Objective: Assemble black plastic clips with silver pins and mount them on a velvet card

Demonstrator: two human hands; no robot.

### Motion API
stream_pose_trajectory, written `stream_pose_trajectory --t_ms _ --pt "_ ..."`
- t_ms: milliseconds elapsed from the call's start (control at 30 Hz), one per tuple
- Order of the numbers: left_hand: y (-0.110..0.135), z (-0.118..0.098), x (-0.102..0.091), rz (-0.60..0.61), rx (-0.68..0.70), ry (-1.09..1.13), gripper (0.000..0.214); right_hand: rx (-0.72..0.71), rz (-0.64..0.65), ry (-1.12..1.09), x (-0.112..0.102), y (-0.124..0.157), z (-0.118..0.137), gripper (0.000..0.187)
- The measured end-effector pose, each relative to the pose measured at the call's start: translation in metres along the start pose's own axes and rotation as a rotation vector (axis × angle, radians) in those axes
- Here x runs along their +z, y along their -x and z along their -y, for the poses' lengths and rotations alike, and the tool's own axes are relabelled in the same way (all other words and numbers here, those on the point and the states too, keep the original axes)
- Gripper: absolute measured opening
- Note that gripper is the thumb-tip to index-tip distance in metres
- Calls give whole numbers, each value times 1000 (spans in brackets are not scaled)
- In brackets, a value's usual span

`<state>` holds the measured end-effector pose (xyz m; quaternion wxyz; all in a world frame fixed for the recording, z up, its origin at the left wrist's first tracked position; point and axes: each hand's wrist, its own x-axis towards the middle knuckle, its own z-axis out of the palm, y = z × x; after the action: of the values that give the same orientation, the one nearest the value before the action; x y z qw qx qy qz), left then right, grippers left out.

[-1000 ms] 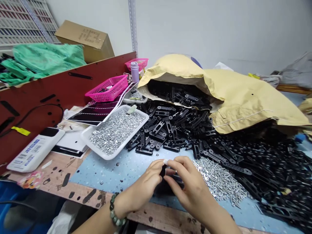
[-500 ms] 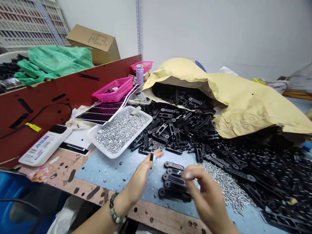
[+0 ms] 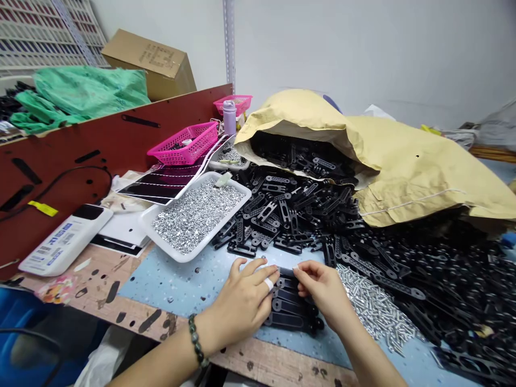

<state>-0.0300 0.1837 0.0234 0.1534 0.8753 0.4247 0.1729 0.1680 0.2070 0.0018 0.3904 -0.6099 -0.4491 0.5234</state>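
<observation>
A short stack of black perforated plastic links (image 3: 291, 314) lies on the blue mat (image 3: 173, 285), between my hands. My left hand (image 3: 242, 301), with a white band on one finger, pinches one end of the topmost link (image 3: 287, 272). My right hand (image 3: 322, 290) pinches the other end. Much of that link is hidden by my fingers. To the right of my right hand lies a heap of silver screws (image 3: 374, 306). Beyond my hands spreads a large pile of loose black links (image 3: 290, 215).
A white tray of silver nuts (image 3: 161, 226) stands left of the pile. A yellow paper sack (image 3: 415, 183) spills more links. Behind stand a pink basket (image 3: 185, 145) and a lilac bottle (image 3: 229, 118). A white box (image 3: 64, 242) lies by the red board (image 3: 60, 172).
My hands have come together again over the stack after being apart half a second ago. The small black piece in my left hand now lies as the top link. The view shifted slightly.
</observation>
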Motion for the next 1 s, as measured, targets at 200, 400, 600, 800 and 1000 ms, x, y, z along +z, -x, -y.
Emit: stream_pose_trajectory --t_ms 200,400,600,800,1000 --pt "-1 1 0 -18 32 -4 40 -3 -3 117 0 -2 1 35" --pt "-8 -3 2 -48 30 8 40 -45 14 349 0 -6 4 16" --pt "-14 2 3 -7 10 98 39 -313 -139 946 -11 1 16 21" --pt "-1 -2 16 81 1 282 111 -651 -32 807 -9 32 -16 30" --pt "11 -18 35 30 -45 197 85 -890 -112 920 6 77 -47 52"
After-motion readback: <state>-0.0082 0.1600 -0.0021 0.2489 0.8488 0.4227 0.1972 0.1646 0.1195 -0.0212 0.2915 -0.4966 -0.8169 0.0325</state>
